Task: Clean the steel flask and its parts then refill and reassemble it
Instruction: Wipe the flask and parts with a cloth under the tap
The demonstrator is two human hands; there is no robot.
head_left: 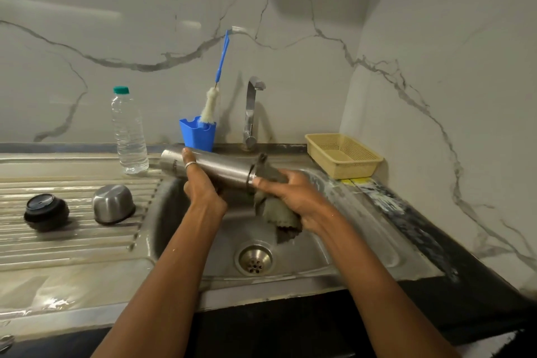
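While the left hand [203,192] is gripping the smooth, round steel flask [223,168] sideways, the right hand [296,197] beside it is squeezing a rough, floppy scrub pad [280,213] against its end.

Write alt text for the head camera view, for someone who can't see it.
Over a steel sink, the left hand grips a steel flask held sideways while the right hand presses a scrub pad against its neck. A steel cup and black stopper sit on the drainboard.
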